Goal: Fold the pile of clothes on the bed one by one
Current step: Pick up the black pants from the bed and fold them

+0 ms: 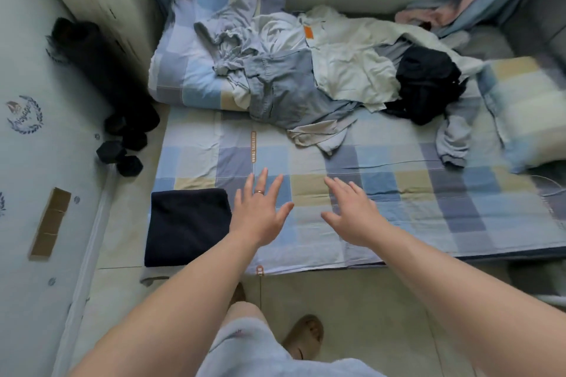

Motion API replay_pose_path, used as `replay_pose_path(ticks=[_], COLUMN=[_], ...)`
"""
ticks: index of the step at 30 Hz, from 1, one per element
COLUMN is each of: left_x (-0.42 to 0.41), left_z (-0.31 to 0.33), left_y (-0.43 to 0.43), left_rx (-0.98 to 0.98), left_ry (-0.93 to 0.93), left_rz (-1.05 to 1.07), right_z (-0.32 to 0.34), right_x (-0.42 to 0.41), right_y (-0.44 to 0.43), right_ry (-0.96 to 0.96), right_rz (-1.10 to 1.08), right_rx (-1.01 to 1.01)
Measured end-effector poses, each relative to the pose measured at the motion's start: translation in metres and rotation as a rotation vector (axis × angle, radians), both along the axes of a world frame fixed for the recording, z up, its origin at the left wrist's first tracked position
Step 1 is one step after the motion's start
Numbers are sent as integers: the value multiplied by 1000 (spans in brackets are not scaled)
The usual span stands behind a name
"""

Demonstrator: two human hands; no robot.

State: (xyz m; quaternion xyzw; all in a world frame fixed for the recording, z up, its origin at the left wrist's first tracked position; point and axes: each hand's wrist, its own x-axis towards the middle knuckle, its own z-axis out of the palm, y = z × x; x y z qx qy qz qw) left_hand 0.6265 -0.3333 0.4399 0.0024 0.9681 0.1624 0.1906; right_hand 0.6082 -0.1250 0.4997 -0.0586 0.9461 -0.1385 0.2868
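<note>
The pile of clothes (306,76) lies across the far half of the bed, partly on a checked rolled quilt (180,70) at the far left. Its pieces overlap so that few can be told apart: pale grey and blue garments at the left, a white garment (352,70) in the middle, and a black garment (428,82) at the right that covers what lies under it. The right edge of the bed is blurred and cut off by the frame.

A folded dark garment (186,223) sits at the near left corner of the checked sheet (413,193). Just right of it the left hand (260,214), wearing a ring (259,192), and the right hand (352,217) reach out over the bare sheet, fingers straight and spread, holding nothing. Whether the palms touch the sheet cannot be told.

An orange tag (307,31) on the white garment shows no legible print. A pale strip (253,147) on the sheet carries orange capitals too small to read surely. A wall emblem (24,115) at the left has script lettering, blurred.
</note>
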Motion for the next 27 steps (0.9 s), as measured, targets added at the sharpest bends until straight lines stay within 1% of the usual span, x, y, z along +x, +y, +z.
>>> replay_pose_path(ticks=[5,10,14,17,23,27], left_x=[-43,-105,-149,-176,-221,-254], left_z=[29,34,39,45,39,31], left_y=[56,111,154,182,252,320], left_rx=[17,38,88,104,82,54], left_ry=[42,77,57,64,68,58], left_rz=[-38,-99,-130,-158,-181,-183], right_z=[20,25,27,26,17,6], right_x=[-28,-60,-88,-109,-143,-176], right_y=[68,128,176,210,282,357], right_ry=[35,17,-11,3,16,35], right_rz=[-64,-132,-184,-229,-274,-283], right_rx=[1,15,52,55,40,33])
